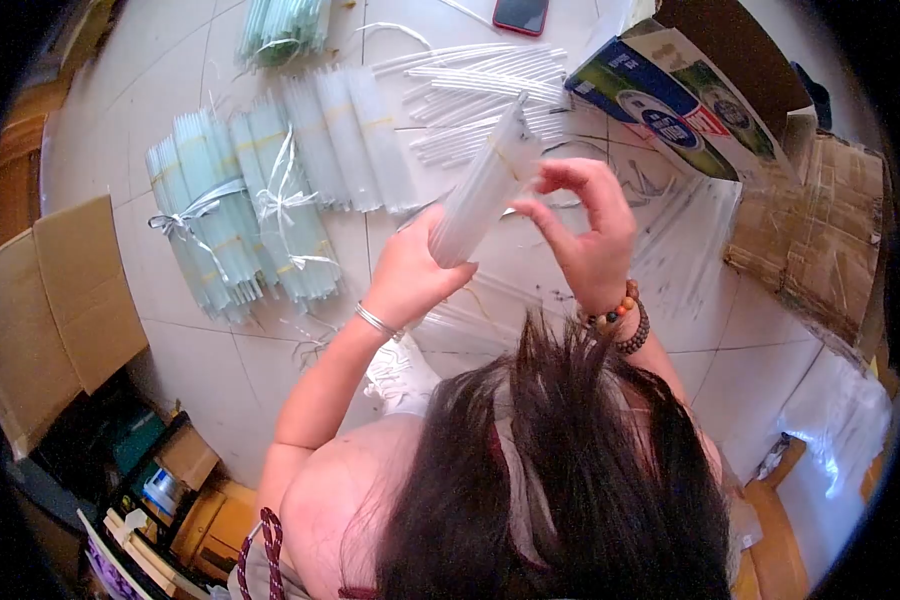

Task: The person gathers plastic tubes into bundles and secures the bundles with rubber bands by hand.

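My left hand (417, 262) is wrapped round the lower part of a bundle of thin clear tubes (482, 185), held tilted with a yellowish band round its upper part. Close to the right of that bundle is my right hand (590, 222), its fingers curved and the thumb apart from the index finger; nothing shows between them. Beyond the hands lies a spread of loose clear tubes (490, 95) on the tiled floor. More clear tubes (480, 318) lie below my hands, partly hidden by my arm and hair.
Banded bundles of whitish tubes (345, 140) lie left of the loose ones. Further left are greenish bundles tied with white ribbon (288, 205). A printed cardboard box (660, 105) stands at the upper right, near a phone (521, 14). Another cardboard box (85, 290) is at the left.
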A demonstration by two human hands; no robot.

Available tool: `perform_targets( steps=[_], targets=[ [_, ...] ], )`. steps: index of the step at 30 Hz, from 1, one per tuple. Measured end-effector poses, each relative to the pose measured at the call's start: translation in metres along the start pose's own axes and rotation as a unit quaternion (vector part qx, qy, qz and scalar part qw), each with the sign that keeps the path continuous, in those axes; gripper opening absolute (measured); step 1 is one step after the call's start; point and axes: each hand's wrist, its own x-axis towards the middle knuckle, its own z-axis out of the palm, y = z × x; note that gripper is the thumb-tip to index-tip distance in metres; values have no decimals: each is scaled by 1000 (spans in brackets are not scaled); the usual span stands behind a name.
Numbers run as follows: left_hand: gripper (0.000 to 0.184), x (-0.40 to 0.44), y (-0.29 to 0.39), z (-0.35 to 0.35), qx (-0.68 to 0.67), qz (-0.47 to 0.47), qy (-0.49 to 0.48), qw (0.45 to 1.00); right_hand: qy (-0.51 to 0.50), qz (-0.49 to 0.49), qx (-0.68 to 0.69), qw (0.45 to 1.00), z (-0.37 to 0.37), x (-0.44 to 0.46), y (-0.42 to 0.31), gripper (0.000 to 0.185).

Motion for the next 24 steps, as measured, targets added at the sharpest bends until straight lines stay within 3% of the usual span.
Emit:
perform_targets(
  steps=[2, 7, 9, 12, 15, 19, 22, 24],
  targets=[
    [56, -5, 5, 5, -22, -16, 5, 1000, 51, 2, -35, 998, 5, 4, -6, 33],
    [58, -6, 3, 17, -22, -6, 41, 999, 62, 11, -67, 996, 19, -3, -8, 33],
    [59, -7, 5, 15, -17, -19, 43, 999, 50, 30, -62, 996, 20, -5, -11, 32],
    [57, -9, 20, 8, 43, -38, 49, 997, -72, 35, -21, 997, 19, -13, -6, 32],
    [52, -6, 18, 3, 47, 10, 63, 997, -36, -15, -7, 999, 17, -16, -4, 32],
    [48, -9, 18, 3, 72, 26, 65, 995, 113, -60, -95, 987, -1, -1, -4, 35],
    [46, -10, 20, 11, 168, -7, 92, 982, 41, -52, -165, 984, -9, 9, -13, 37],
    [45, -10, 22, 14, 196, -30, 113, 974, -15, 6, -155, 988, -9, 9, -16, 36]
  ],
)
